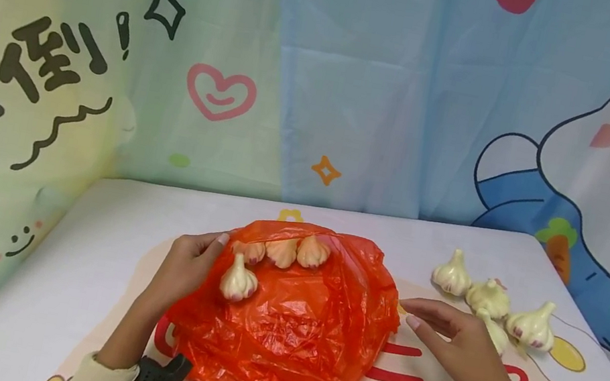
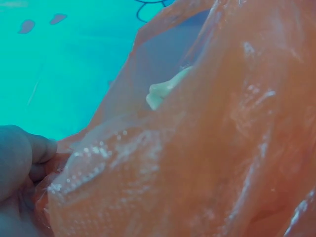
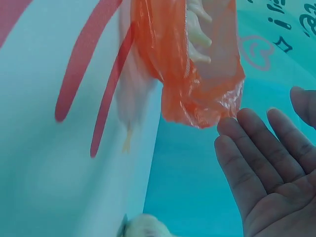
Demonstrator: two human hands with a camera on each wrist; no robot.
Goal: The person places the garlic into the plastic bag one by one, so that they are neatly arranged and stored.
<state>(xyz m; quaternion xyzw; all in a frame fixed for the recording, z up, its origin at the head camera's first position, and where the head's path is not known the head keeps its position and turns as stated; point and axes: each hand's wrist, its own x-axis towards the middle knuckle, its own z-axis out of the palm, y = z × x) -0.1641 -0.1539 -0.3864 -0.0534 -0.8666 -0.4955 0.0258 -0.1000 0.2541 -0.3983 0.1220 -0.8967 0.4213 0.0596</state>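
Observation:
A crumpled orange-red plastic bag (image 1: 285, 337) lies on the table with its mouth gaping. Several garlic bulbs sit inside; one pale bulb (image 1: 239, 280) shows uncovered near the left, while others (image 1: 281, 252) are tinted through the film at the back. My left hand (image 1: 185, 270) pinches the bag's left rim between thumb and fingers, which the left wrist view shows too. Beside the bag's right edge is my right hand (image 1: 456, 340), fingers extended and holding nothing. In the right wrist view its palm (image 3: 281, 197) faces the camera, fingertips close to the bag.
Several loose garlic bulbs (image 1: 489, 298) are grouped on the table, beyond and to the right of my right hand. The white table cover (image 1: 122, 219) carries printed red marks and egg drawings. A printed curtain (image 1: 353, 90) hangs behind the table's far edge.

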